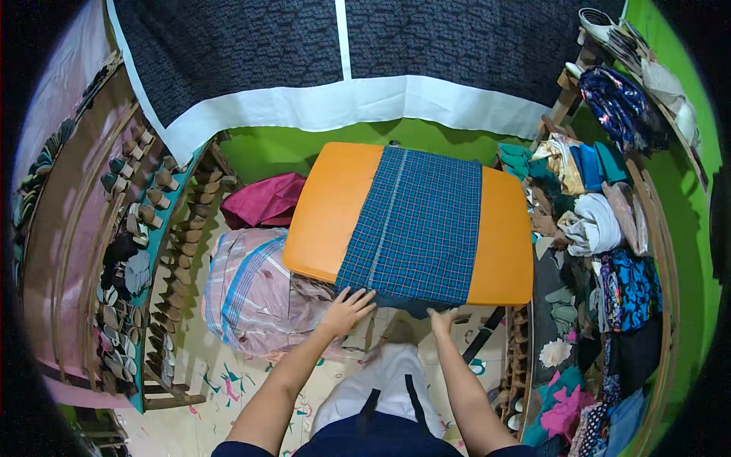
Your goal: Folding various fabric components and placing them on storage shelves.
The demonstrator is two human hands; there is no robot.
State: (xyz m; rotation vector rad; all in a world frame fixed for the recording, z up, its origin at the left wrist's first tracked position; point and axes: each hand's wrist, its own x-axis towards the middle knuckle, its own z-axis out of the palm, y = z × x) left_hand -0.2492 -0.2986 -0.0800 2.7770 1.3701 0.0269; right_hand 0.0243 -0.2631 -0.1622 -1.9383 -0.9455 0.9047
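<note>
A blue-green checked cloth [426,221] lies across the middle of an orange tabletop [316,213], and its near end hangs over the front edge. A pale line runs lengthwise near the cloth's left side. My left hand [347,312] rests flat at the cloth's near left corner, fingers stretched out and apart. At the near right, my right hand [442,320] is closed on the hanging edge of the checked cloth; most of its fingers are hidden below the table edge.
A pale striped cloth bundle [244,286] and a magenta cloth [263,202] lie left of the table. Wooden racks [141,305] with shoe-shaped pieces stand further left. Folded fabrics [598,225] crowd the right-hand shelf. Colored scraps [228,381] litter the floor. A dark curtain [251,46] hangs behind.
</note>
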